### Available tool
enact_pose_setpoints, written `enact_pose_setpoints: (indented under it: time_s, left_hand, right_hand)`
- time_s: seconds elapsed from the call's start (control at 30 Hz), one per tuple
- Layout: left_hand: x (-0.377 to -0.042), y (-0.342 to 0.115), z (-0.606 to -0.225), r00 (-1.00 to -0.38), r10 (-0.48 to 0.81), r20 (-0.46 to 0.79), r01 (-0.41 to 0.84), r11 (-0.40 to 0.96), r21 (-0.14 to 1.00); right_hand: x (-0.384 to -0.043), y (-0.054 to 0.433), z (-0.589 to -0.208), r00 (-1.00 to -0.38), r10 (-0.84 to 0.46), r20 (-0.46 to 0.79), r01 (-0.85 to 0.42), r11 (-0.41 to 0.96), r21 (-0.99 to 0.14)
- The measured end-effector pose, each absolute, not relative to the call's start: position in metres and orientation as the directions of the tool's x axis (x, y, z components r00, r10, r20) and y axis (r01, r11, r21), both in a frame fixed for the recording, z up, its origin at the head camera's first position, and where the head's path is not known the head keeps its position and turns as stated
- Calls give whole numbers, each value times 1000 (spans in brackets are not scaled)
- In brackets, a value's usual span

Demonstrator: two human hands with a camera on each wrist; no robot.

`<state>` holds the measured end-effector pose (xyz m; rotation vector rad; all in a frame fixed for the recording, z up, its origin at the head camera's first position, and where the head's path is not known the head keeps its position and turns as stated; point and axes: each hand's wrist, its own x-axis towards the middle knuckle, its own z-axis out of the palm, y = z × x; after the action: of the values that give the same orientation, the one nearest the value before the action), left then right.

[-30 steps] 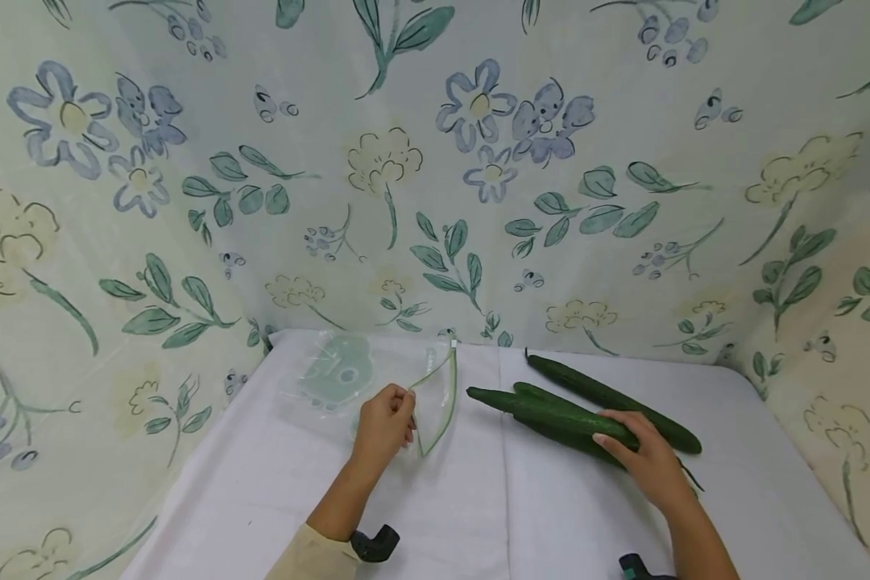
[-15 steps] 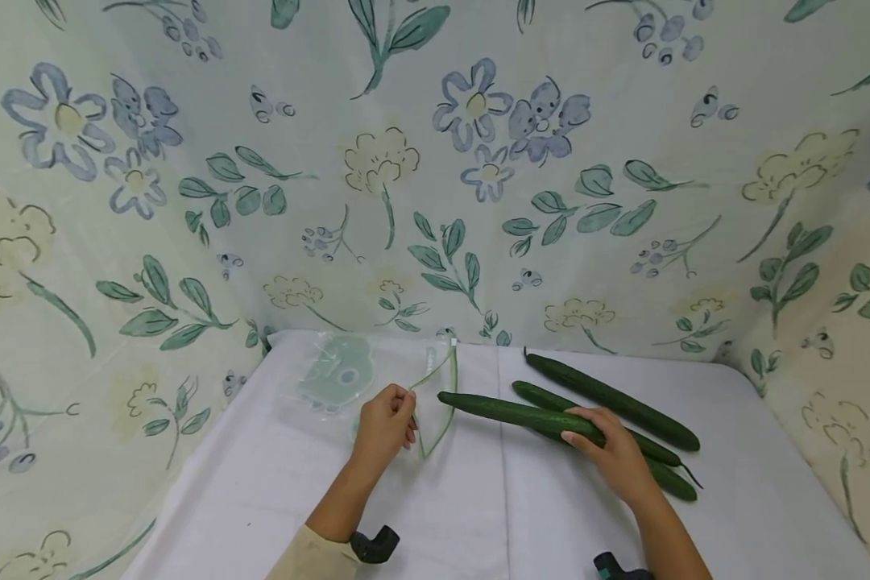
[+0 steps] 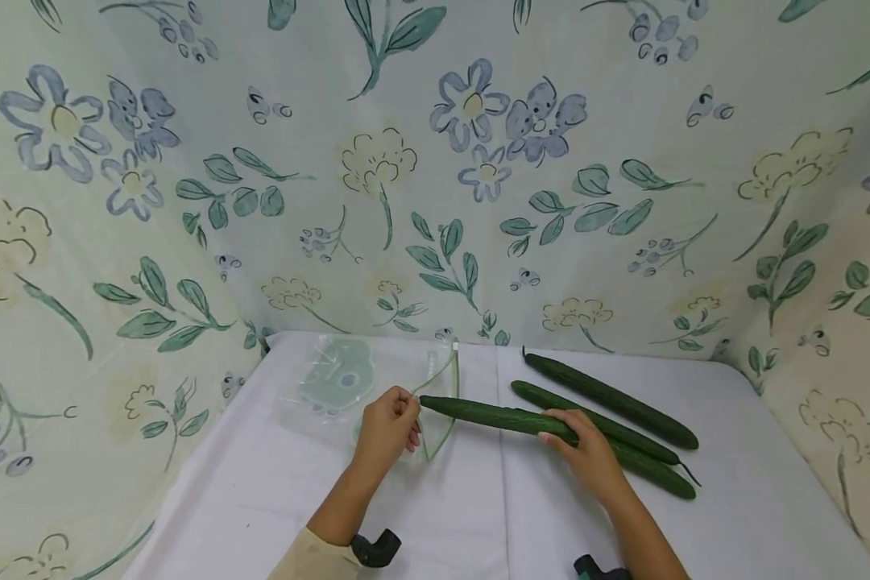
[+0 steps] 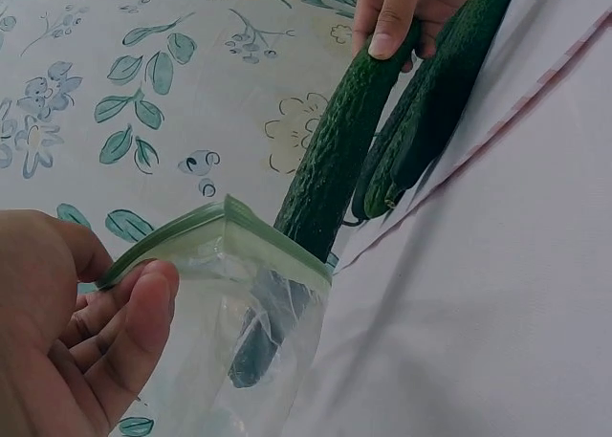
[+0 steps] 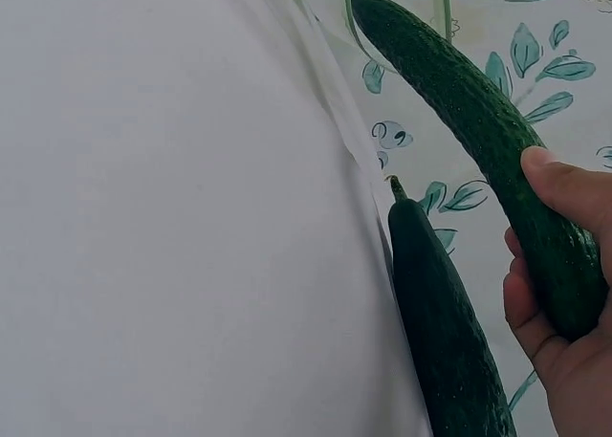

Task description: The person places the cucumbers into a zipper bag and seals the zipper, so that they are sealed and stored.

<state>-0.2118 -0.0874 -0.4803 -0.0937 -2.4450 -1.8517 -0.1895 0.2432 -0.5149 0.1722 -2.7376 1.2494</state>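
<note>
My left hand (image 3: 386,431) pinches the green rim of a clear zip bag (image 3: 337,374), whose mouth gapes toward the right. In my right hand (image 3: 587,455) is a dark green cucumber (image 3: 489,413), gripped near its rear end. In the left wrist view, the tip of this cucumber (image 4: 330,169) lies inside the bag (image 4: 196,337), seen through the plastic. Three more cucumbers lie to the right: a far one (image 3: 609,399), a middle one (image 3: 623,433) and a near one (image 3: 660,473), partly hidden behind the right hand.
A white cloth (image 3: 449,515) covers the table. Floral fabric (image 3: 435,201) rises behind it and at both sides. Black wrist devices (image 3: 377,548) show at the lower edge of the head view.
My right hand has moved left with the cucumber, bringing its tip into the bag's mouth. The near cucumber has come into view on the table. The left hand has stayed nearly still.
</note>
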Motion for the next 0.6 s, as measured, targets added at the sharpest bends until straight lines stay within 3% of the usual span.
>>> enact_pose_setpoints:
  time_s: [0.6]
  left_hand:
    - [-209, -83, -480, -994, 20, 103, 105, 245, 964]
  right_hand:
    - [-201, 210, -521, -992, -50, 119, -123, 627, -769]
